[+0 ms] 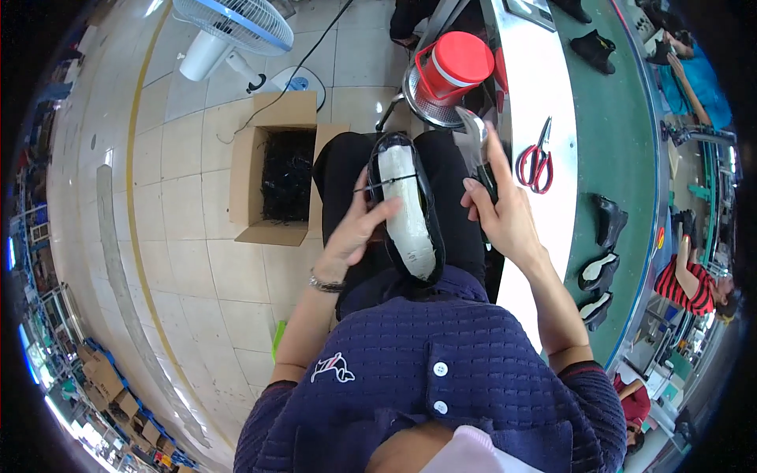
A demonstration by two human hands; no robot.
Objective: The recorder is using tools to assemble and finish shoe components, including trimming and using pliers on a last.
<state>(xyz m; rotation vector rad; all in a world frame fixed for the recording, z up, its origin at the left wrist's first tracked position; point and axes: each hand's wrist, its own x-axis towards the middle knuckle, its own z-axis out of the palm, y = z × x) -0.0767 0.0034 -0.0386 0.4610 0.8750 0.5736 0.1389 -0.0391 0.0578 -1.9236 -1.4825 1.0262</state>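
On my lap lies a black shoe (407, 213), its white underside turned up and a thin dark cord across it. My left hand (356, 229) grips the shoe's left side, with the thumb resting on the white underside. Over my right thigh, my right hand (503, 206) is closed around a hand tool (475, 132) with a curved, shiny metal head and a dark handle. The tool is somewhat blurred and its exact kind is unclear. It is held apart from the shoe, to its right.
Left of my legs, an open cardboard box (246, 169) holds black scraps. Red-handled scissors (536, 167) lie on the white bench (544, 87). Several shoes stand on the green conveyor (595, 158). Ahead are a red cooler jug (461, 61) on a metal stool and a fan (236, 27).
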